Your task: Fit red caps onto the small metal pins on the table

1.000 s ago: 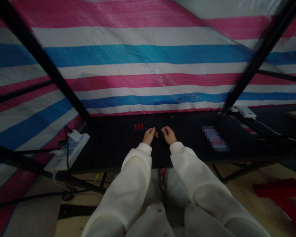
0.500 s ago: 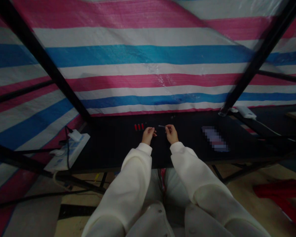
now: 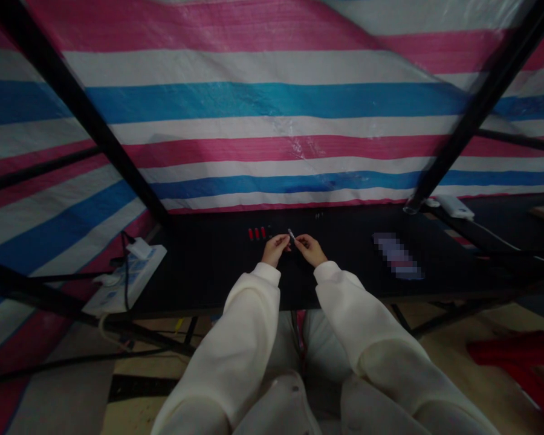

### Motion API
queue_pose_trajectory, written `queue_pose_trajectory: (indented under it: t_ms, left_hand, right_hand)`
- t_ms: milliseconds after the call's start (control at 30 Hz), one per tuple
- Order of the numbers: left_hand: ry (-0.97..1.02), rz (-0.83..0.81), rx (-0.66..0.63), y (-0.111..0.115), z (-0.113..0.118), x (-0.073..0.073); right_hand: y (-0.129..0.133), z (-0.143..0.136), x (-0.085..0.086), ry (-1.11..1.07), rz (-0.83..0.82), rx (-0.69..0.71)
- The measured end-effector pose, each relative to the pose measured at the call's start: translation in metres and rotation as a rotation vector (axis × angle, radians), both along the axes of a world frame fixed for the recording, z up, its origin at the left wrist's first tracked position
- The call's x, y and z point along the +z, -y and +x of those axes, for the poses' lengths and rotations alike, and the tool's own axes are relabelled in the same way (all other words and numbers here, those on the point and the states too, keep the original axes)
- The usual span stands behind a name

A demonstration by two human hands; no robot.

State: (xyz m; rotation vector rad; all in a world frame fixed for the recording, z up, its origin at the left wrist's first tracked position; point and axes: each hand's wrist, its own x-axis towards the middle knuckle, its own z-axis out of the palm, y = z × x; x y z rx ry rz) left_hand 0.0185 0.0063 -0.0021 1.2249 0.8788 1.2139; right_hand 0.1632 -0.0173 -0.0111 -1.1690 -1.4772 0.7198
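Observation:
Over the black table (image 3: pixel 199 266), my right hand (image 3: pixel 311 249) pinches a thin, pale, shiny rod (image 3: pixel 291 233) that now points away from me. Close beside it on the left, my left hand (image 3: pixel 276 249) has its fingers pressed together near the rod's lower end; whatever they hold is too small to make out. Three red cylinders (image 3: pixel 257 233) stand in a row just beyond and left of my left hand. A few tiny pale pieces (image 3: pixel 319 215) lie near the table's back edge.
A blurred-out phone-like object (image 3: pixel 398 256) lies on the right of the table. At the left end sits a white power strip (image 3: pixel 138 275) with plugs and cables. A white adapter (image 3: pixel 454 206) is at the back right. Black frame bars (image 3: pixel 471 121) flank a striped sheet (image 3: pixel 272 99).
My right hand has moved left, close to my left hand. The rod has swung from lying sideways to pointing forward. My left hand has shifted slightly.

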Motion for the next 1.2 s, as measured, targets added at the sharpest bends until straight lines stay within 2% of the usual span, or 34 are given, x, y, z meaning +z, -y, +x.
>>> queue_pose_trajectory:
  t_ms: [300, 533, 667, 733, 800, 867, 933, 1033, 1200]
  left_hand:
    - [-0.05, 0.054, -0.004, 0.002, 0.001, 0.002]
    - [-0.076, 0.063, -0.033, 0.006, 0.002, 0.008]
    - [-0.055, 0.053, -0.031, 0.009, 0.003, 0.012]
    - [-0.042, 0.043, -0.003, 0.009, 0.004, 0.013]
    - [-0.05, 0.032, 0.019, 0.009, 0.005, 0.014]
    - [-0.078, 0.016, 0.011, 0.01, 0.006, 0.014]
    - [-0.109, -0.001, -0.017, 0.011, 0.006, 0.015]
    - [-0.141, -0.009, -0.044, 0.011, 0.007, 0.016]
    - [-0.171, -0.004, -0.059, 0.011, 0.007, 0.016]
  right_hand:
    - [-0.009, 0.004, 0.007, -0.031, -0.106, 0.134]
    - [-0.015, 0.013, 0.022, 0.161, -0.111, 0.272]
    - [-0.029, 0.022, 0.028, 0.299, -0.088, 0.318]
    - [-0.041, 0.029, 0.029, 0.346, -0.062, 0.23]
    - [-0.055, 0.037, 0.027, 0.342, -0.039, 0.062]
    - [-0.068, 0.044, 0.022, 0.331, -0.04, -0.098]
    - [-0.078, 0.049, 0.015, 0.346, -0.039, -0.198]
    - [-0.089, 0.049, 0.005, 0.371, -0.03, -0.262]
    - [-0.099, 0.043, -0.004, 0.413, -0.058, -0.281]
